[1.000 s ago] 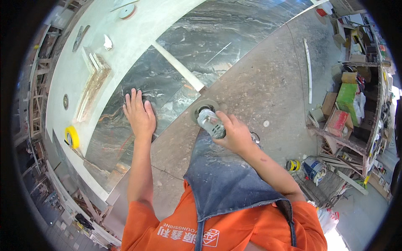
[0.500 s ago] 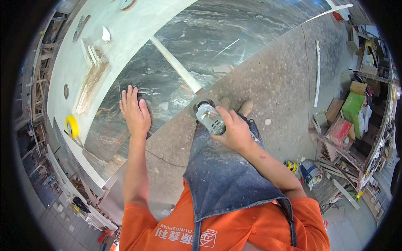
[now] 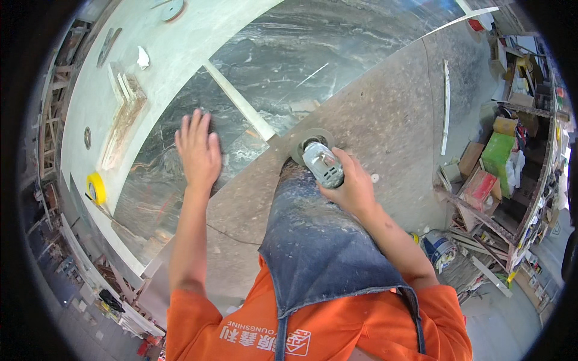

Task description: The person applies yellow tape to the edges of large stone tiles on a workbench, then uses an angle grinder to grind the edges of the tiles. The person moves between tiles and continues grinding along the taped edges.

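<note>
We wear bright orange shirt (image 3: 337, 328), short sleeves (image 3: 191, 320), pale print (image 3: 265, 341) on front; over it, dark blue apron (image 3: 328, 256), pale smears (image 3: 313, 213), narrow dark straps (image 3: 281, 338). Our left hand (image 3: 198, 150), right hand (image 3: 354, 189) bare.

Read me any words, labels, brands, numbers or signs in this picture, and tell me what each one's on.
Orange shirt: white lettering beside a white emblem; I don't copy out printed words.
Blue-and-white bucket: markings too small to read.
Green box and red box: any print is too small to read.
Power tool in the right hand: no readable text.
</note>
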A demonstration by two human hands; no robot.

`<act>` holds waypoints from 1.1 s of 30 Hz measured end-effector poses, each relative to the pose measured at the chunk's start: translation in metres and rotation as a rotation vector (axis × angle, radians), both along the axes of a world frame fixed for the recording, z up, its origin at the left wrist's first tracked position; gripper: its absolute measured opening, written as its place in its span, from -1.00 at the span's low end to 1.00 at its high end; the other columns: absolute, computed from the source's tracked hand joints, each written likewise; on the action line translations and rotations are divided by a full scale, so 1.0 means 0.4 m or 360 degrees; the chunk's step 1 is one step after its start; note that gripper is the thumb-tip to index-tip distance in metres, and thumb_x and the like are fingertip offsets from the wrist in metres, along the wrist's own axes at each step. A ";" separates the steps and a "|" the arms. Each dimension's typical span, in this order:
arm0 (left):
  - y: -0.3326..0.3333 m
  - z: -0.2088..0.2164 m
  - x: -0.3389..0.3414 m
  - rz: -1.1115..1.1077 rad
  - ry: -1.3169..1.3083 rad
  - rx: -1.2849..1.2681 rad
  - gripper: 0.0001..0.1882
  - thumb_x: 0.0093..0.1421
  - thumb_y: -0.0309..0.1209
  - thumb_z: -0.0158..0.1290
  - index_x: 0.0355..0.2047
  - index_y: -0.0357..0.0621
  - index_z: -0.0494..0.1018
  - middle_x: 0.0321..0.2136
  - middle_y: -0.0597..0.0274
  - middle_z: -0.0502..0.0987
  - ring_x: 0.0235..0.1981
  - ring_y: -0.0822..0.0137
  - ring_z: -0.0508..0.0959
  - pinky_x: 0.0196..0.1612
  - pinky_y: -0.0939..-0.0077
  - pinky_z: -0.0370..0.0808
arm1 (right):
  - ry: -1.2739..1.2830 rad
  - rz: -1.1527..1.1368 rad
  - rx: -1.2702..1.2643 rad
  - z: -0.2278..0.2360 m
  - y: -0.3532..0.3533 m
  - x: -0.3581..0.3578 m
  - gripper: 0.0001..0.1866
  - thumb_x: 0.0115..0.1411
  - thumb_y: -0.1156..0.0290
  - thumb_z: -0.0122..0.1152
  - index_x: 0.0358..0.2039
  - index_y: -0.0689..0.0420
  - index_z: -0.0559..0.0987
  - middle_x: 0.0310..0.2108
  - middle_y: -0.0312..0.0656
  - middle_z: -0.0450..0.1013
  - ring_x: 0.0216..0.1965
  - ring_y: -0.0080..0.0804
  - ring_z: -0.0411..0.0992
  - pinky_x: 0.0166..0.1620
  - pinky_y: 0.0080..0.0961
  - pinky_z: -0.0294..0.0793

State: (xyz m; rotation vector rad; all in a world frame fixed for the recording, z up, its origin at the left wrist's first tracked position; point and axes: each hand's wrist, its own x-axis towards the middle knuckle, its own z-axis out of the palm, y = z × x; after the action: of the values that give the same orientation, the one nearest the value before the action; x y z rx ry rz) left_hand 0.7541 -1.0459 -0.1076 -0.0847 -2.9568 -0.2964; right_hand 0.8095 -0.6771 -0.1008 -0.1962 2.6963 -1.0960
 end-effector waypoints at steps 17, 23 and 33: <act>0.167 0.024 -0.134 -0.0384 -0.0020 0.0077 -0.57 0.34 -0.39 0.06 0.22 0.15 0.54 0.39 0.25 0.37 0.44 -0.04 0.25 0.44 -0.30 0.06 | -0.0137 0.0213 0.0105 0.021 0.022 -0.129 -0.05 -0.08 0.15 0.63 0.32 -0.03 0.37 -0.02 0.08 0.55 -0.05 0.13 0.58 -0.01 -0.08 0.61; 0.179 0.025 -0.136 -0.0347 -0.0052 0.0084 -0.55 0.29 -0.49 0.09 0.19 0.10 0.56 0.37 0.21 0.40 0.44 -0.04 0.26 0.45 -0.27 0.05 | 0.0005 -0.0109 0.0007 0.015 0.132 -0.229 -0.06 -0.07 0.16 0.61 0.32 -0.02 0.35 0.04 0.12 0.53 0.00 0.21 0.55 0.06 -0.06 0.58; 0.269 0.031 -0.126 -0.0065 -0.0153 0.0125 -0.57 0.33 -0.33 0.11 0.17 -0.17 0.51 0.40 -0.02 0.34 0.47 -0.11 0.20 0.48 -0.19 0.03 | -0.0039 -0.0456 -0.0087 0.034 0.430 -0.498 -0.11 -0.06 0.18 0.57 0.29 0.05 0.36 0.01 0.16 0.57 0.04 0.18 0.55 0.08 -0.08 0.56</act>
State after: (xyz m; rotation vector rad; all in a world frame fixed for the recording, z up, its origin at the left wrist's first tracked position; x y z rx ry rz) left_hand 0.7038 -0.9382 -0.0953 -0.1243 -3.0372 -0.4333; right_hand 0.6101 -0.5050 -0.0871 0.2008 2.7328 -1.2396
